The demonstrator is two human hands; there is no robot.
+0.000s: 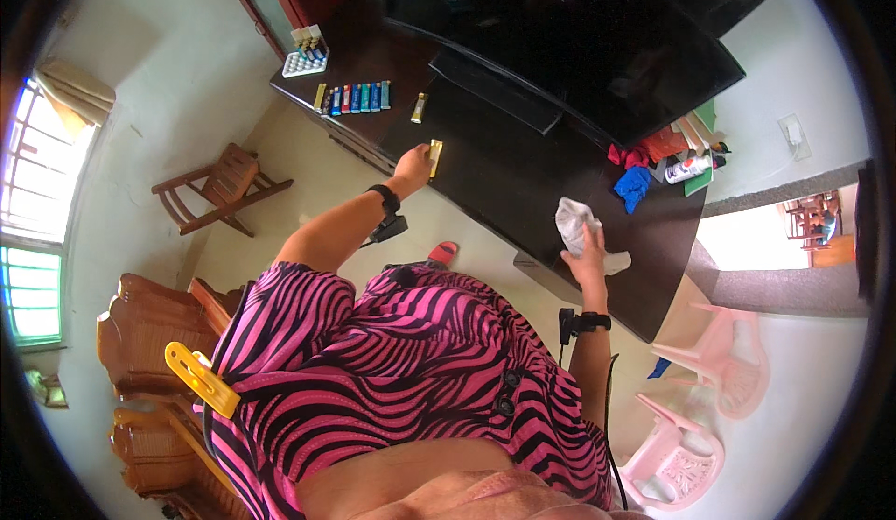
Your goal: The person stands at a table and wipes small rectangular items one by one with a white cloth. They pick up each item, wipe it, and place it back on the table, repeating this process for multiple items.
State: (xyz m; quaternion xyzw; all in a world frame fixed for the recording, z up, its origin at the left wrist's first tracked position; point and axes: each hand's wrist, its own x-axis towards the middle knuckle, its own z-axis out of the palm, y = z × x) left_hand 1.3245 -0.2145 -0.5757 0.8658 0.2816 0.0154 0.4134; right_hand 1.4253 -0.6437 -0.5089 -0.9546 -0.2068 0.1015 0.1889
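Note:
My left hand (414,170) is over the front edge of the dark wooden cabinet top (490,191), pinching a slim yellow lighter (436,157) upright. Just beyond it, another yellow lighter (419,108) lies by itself. Farther left, several lighters in blue, red, teal and yellow (355,98) lie side by side in a row. At the far left corner, a white tray with round holes (306,63) carries a few more lighters at its back. To the right, my right hand (588,262) has its fingers on a crumpled white cloth (575,219), which rests on the cabinet top.
A large black television (560,51) stands along the back. At the right end are a blue cloth (633,188), a red cloth (626,156), a white bottle (687,168) and papers. Pink plastic chairs (728,366) and a wooden chair (227,184) stand around.

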